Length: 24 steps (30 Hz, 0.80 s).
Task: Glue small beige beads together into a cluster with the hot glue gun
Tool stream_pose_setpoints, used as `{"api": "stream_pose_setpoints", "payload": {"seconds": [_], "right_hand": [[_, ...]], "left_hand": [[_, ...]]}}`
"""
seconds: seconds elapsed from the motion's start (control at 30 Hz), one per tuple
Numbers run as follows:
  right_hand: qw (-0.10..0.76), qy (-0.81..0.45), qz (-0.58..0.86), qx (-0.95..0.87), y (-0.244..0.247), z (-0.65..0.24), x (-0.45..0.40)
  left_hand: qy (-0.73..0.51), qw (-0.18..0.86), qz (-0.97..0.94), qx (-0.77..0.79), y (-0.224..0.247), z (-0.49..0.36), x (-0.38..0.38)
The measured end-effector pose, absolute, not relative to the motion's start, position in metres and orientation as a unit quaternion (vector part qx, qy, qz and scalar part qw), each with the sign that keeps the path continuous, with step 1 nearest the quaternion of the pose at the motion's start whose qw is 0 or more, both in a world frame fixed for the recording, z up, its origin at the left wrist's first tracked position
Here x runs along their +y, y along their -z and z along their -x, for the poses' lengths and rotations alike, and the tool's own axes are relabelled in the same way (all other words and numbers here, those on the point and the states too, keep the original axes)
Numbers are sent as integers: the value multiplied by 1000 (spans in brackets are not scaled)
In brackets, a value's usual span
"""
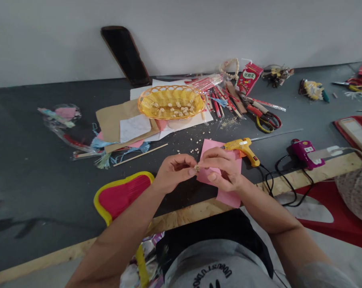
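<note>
Over the front of the table, my left hand [176,172] pinches a small beige flower-like cluster [197,169] between thumb and fingertips. My right hand [223,168] is close on the other side. Its index fingertip touches the cluster while its thumb stays apart. Under the right hand lies a pink paper sheet [206,149], with a yellow glue gun [244,150] partly on it. Small pale bits [195,151] are scattered just beyond my hands. A yellow wicker basket [145,110] farther back holds several similar beige clusters.
Scissors [266,119], red-and-white sticks [218,102] and a red drink carton [249,78] lie toward the back right. A phone [125,54] leans on the wall. A purple power adapter [307,154] with black cables sits right; a yellow-edged red piece [122,196] is left.
</note>
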State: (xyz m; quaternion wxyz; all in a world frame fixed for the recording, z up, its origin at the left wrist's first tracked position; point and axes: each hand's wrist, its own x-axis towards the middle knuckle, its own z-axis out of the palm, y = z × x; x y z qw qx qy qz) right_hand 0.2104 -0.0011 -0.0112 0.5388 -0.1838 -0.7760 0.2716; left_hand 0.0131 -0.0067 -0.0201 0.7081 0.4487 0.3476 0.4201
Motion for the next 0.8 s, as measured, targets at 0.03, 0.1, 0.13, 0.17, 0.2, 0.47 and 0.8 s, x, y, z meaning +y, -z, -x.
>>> {"api": "stream_pose_setpoints", "payload": {"seconds": [0.03, 0.1, 0.13, 0.17, 0.2, 0.47, 0.8], "right_hand": [[538, -274, 186, -775, 11, -210, -1], [542, -276, 191, -770, 12, -210, -1], [545, -276, 194, -768, 13, -210, -1], [548, -274, 197, -765, 13, -210, -1], [548, -273, 202, -765, 14, -210, -1], [532, -274, 204, -775, 13, -211, -1], [530, -281, 196, -776, 14, -212, -1]], "left_hand": [[-419, 708, -448, 349, 20, -13, -7], [-416, 708, -447, 354, 19, -13, -7], [-416, 707, -446, 357, 19, -14, -7], [-416, 707, -446, 358, 18, -14, -7], [-416, 705, -448, 359, 18, -14, -7], [-420, 700, -455, 356, 18, -14, -8], [-419, 701, -455, 355, 19, -13, -7]]}}
